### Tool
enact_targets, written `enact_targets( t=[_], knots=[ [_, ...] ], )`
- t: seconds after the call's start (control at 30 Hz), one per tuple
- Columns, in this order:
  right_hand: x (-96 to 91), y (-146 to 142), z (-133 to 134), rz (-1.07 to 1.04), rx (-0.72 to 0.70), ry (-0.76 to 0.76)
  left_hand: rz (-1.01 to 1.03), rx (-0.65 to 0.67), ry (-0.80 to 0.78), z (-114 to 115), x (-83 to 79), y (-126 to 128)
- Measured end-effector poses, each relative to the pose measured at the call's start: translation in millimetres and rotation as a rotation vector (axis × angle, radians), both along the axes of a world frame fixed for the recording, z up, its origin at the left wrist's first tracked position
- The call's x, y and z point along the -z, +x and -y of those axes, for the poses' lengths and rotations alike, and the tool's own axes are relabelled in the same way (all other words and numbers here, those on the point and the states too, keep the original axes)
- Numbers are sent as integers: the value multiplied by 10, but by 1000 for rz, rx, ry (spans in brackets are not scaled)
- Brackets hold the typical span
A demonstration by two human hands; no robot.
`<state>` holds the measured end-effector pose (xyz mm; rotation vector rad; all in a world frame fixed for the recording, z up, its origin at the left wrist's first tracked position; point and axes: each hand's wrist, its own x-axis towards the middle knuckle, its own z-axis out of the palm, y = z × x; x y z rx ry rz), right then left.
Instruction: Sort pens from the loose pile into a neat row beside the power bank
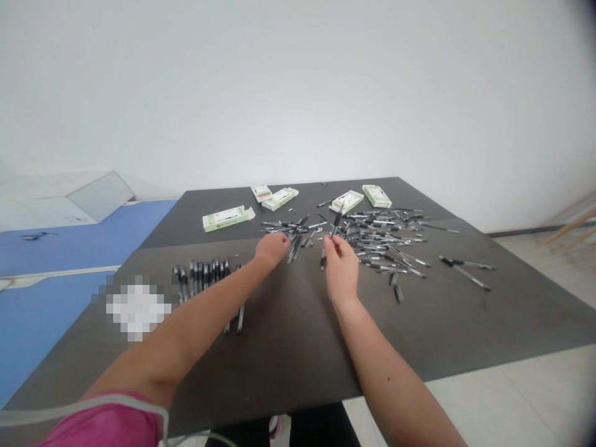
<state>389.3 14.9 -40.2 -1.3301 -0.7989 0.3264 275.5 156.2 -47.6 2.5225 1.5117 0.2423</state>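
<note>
My right hand (pixel 342 267) is closed with thumb and fingers pinching a pen (pixel 336 222), which has a black grip section and points up and away from me. My left hand (pixel 271 249) is closed at the near left edge of a small heap of pens and caps (pixel 302 231); what its fingertips hold, if anything, is too small to make out. Right of my right hand spreads a larger heap of clear pens with black grips (pixel 386 239). Partly behind my left forearm lies a row of pens (pixel 202 273), side by side.
Green-and-white boxes (pixel 228 218) lie along the far part of the dark table (pixel 288 372), some with open flaps. Two pens (pixel 468 267) rest apart at the right, with loose caps (pixel 397 292) nearer me. A blurred white patch (pixel 138 308) is at the left.
</note>
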Motion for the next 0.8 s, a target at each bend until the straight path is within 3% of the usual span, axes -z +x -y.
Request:
enact_targets(
  t=[0.3, 0.6, 0.8],
  knots=[
    [-5, 34, -11, -61, 32, 31, -17, 45, -30, -159, 19, 95],
    [-4, 156, -37, -90, 103, 70, 14, 301, 43, -151, 73, 691],
    [11, 180, -49, -68, 115, 41, -3, 364, 63, -99, 122, 899]
  ],
)
